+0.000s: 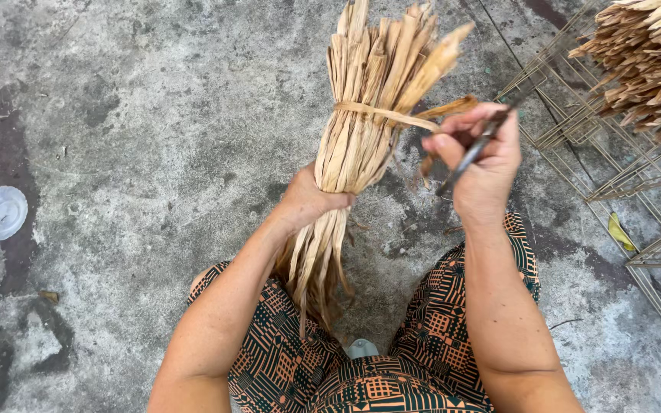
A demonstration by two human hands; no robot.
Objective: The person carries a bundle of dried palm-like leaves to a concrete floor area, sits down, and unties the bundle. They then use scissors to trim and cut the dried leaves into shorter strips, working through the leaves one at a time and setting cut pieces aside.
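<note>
Patterned trousers (361, 375) are seen lowest, above which the bundle (365, 115) is held upright, long axis running away from the body, clenched at its waist by the left hand (311, 200), while the right hand (483, 157), beside it, grips a dark tool (474, 151) and the tie strip (392, 115).

Left forearm reaching forward and up from lower left, wrist bending slightly. Left hand (309, 200) closing in full grip, fingers wrapping round, knuckles facing camera. Right forearm rising from lower right, nearly vertical in view. Right hand (482, 157) sitting higher than left, well apart from left fingers, back of hand facing camera. Right fingers (453, 131) curling inward, thumb and forefinger pinching tight, remaining fingers folding beneath.
</note>
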